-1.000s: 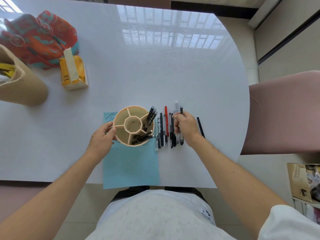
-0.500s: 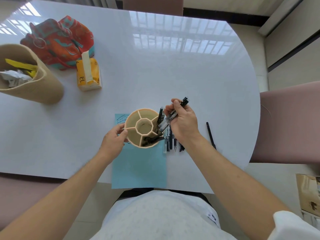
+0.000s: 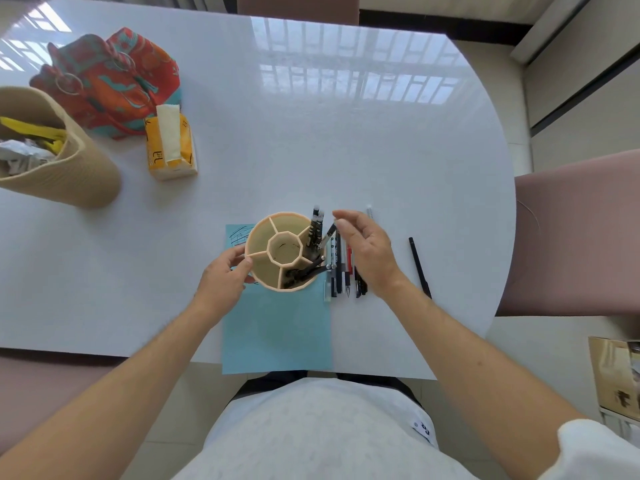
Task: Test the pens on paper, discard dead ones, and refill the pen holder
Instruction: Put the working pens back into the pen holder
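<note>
**Pen holder steadied, loose pens alongside**

Our right hand [image 3: 367,251] hovers above the row of loose pens, fingers extended and loosely spread, nothing in its grasp; its fingertips [image 3: 341,216] reach toward the holder's far right rim.

Our left hand [image 3: 225,275] curls thumb and fingers against the near-left wall of the pen holder [image 3: 273,268], gripping it.

The holder: a peach-coloured plastic cylinder with faceted walls, standing upright, divided by thin spokes into wedge compartments around a polygonal central well. Dark pens [image 3: 316,233] lean in the right-hand compartments, their patterned caps rising past the rim; more dark pens [image 3: 304,271] lie slanted in the near-right wedge. The left compartments and the centre hold none that we can see.

The holder sits on the far end of a light blue sheet of paper [image 3: 277,334], matte, rectangular, overhanging the near table edge, with scribbles [image 3: 239,233] at its far left corner.

Just right of the holder, a row of pens [image 3: 341,271] lies on the table [image 3: 311,150], black and one red [image 3: 349,261], partly under our right hand. A single black pen [image 3: 419,266] lies well apart, farther right.

Far left: a ribbed beige bin [image 3: 69,174] with crumpled waste, a yellow tissue pack [image 3: 169,147], and an orange-and-teal patterned cloth bag [image 3: 110,77]. The table is glossy white with a rounded right end.
</note>
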